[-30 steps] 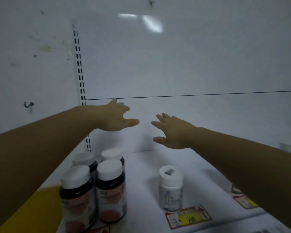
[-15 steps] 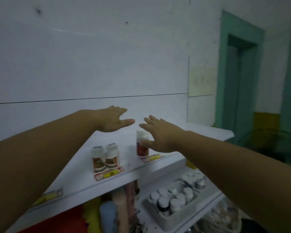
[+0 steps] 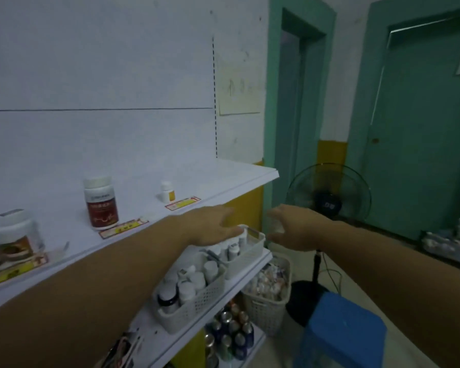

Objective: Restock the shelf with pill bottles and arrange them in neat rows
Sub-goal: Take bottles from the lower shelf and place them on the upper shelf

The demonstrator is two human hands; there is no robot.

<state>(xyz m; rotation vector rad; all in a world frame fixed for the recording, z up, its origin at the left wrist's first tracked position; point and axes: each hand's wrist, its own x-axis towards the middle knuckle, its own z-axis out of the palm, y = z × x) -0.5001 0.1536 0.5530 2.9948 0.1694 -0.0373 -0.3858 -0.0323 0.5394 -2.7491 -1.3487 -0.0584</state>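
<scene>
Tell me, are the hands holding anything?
Nothing. The left hand and the right hand are both open, fingers stretched forward, gripping no bottle.

red-labelled pill bottle (image 3: 101, 201) upright, shelf (image 3: 223, 179)

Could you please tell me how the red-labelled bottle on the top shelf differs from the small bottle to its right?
The red-labelled bottle is clearly taller and wider than the small white bottle. The red-labelled bottle has a dark red label round its body, while the small white bottle shows only a yellow-orange patch. Both have white caps and stand upright, apart from each other, on the top shelf.
</scene>
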